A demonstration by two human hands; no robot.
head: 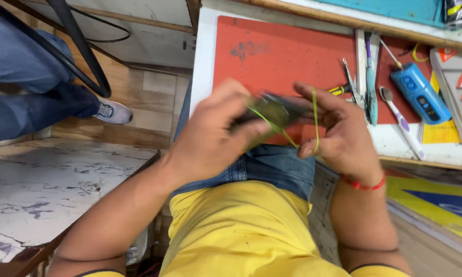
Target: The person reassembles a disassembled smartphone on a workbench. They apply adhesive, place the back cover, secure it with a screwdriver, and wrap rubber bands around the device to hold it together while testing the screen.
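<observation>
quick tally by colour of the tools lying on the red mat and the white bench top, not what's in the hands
Blue: 1, the boxy handheld device
Teal: 1, the long slim tool
White and purple: 1, the toothbrush
Yellow and black grip: 1, the small screwdriver
Bare metal: 1, the tweezers
Total: 5

Both hands are bare, the left hand and right hand around a small dark part with green wire.

A white workbench (202, 56) carries a red mat (277, 51), tweezers (353, 84), a toothbrush (401, 122) and a blue device (420, 94).
</observation>
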